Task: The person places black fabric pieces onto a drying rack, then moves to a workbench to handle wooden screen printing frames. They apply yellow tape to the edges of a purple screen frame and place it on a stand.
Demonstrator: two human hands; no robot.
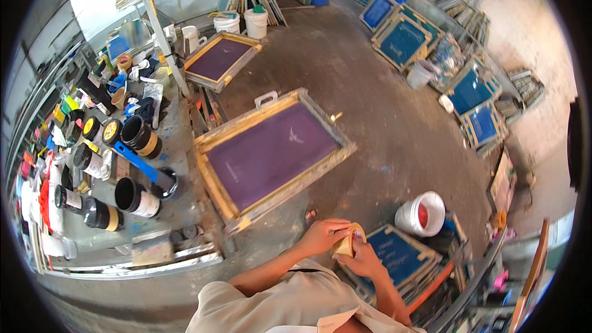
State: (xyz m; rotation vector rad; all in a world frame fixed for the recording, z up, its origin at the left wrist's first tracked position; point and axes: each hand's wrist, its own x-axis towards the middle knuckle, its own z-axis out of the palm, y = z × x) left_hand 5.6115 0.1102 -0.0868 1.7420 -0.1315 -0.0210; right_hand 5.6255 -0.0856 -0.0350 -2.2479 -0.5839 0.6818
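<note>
Close to my body I hold a roll of tan tape (343, 246). My right hand (364, 261) is closed round its lower right side. My left hand (324, 235) meets the roll from the left, its fingers bent against the upper edge; what lies under those fingertips is hidden. Beyond my hands, a screen-printing frame (275, 152) with purple mesh and a pale design lies tilted, tape along its wooden borders. Its left edge is beside the worktable. A second purple-meshed frame (222, 58) sits farther back.
On the left, the worktable (185, 208) carries several dark ink tubs and a blue-handled tool (137, 161). A white bucket (420, 214) stands right of my hands, beside stacked blue screens (401, 255). More screens (402, 41) lean along the right wall.
</note>
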